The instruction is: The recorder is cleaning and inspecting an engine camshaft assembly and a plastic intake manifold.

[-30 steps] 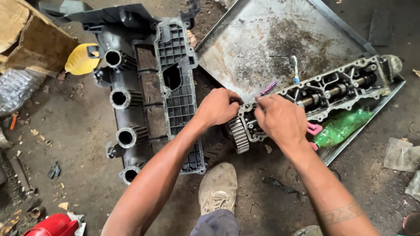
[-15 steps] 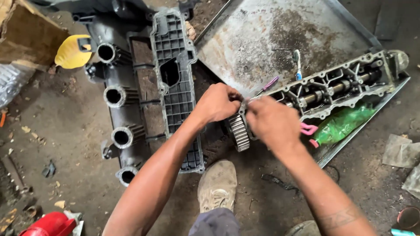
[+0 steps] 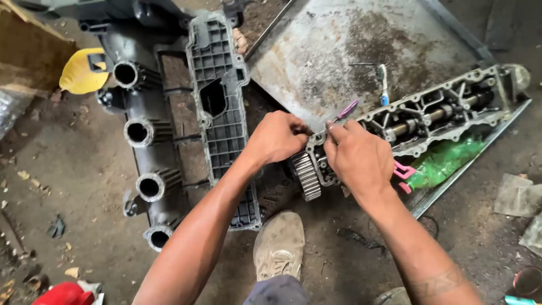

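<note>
Where the floor [image 3: 68, 186] is bare at far left, a yellow jug [image 3: 82, 70] lies beside the black manifold [image 3: 152, 135], its four ports facing up; a ribbed cover [image 3: 223, 107] leans on it. Left hand [image 3: 278, 137] is curled shut at the near end of the cam carrier [image 3: 435, 110], apparently pinching a small part there; what exactly, cannot tell. A toothed gear [image 3: 305, 176] sits at that end, just below both hands. Right hand [image 3: 361, 158] grips the carrier's edge, fingers [image 3: 339, 131] closed, probably steadying it. Carrier rests on a metal tray [image 3: 339, 51], likely to catch grime. A green bag [image 3: 446, 161] is tucked beside it.
</note>
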